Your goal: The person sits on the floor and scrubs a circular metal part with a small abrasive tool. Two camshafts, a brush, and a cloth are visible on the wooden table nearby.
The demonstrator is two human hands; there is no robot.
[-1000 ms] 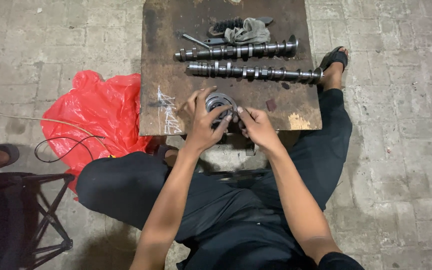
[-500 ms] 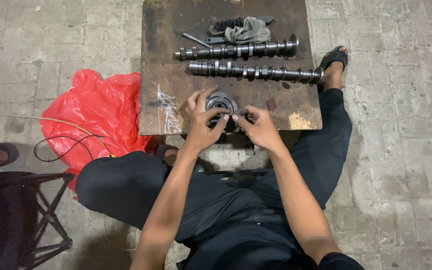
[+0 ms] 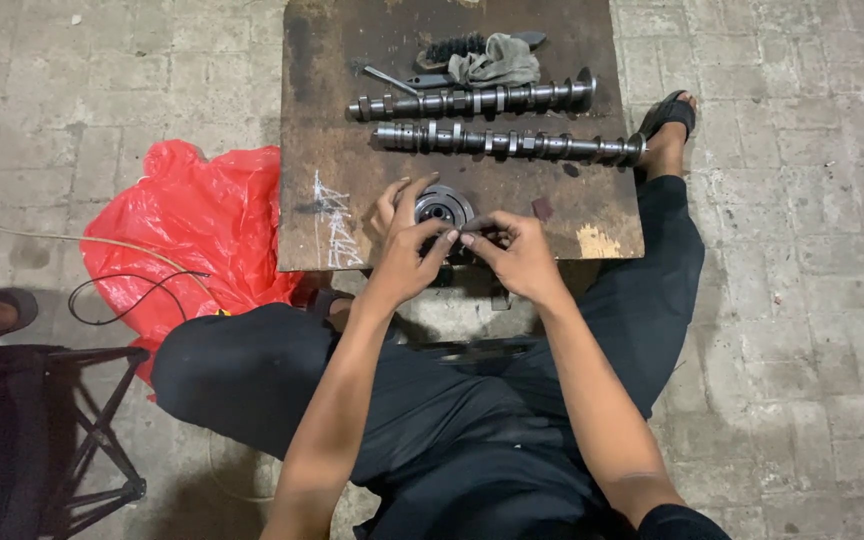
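While the left hand (image 3: pixel 407 250) cups a round metal gear (image 3: pixel 442 208), the right hand (image 3: pixel 517 255) pinches a small tool (image 3: pixel 479 222); two camshafts (image 3: pixel 492 120), a rag (image 3: pixel 497 62), and a brush (image 3: pixel 452 47) lie beyond on the board (image 3: pixel 322 120).

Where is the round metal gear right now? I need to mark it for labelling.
In the head view the round metal gear lies on the wooden board's near edge, under the left hand, nearer than the two camshafts.

Both hands cover the near half of a round metal gear (image 3: pixel 442 207) at the wooden board (image 3: pixel 352 130)'s near edge; a small dark piece (image 3: pixel 479 224) pinched between fingertips is too small to identify. The board's far edge is cut off.
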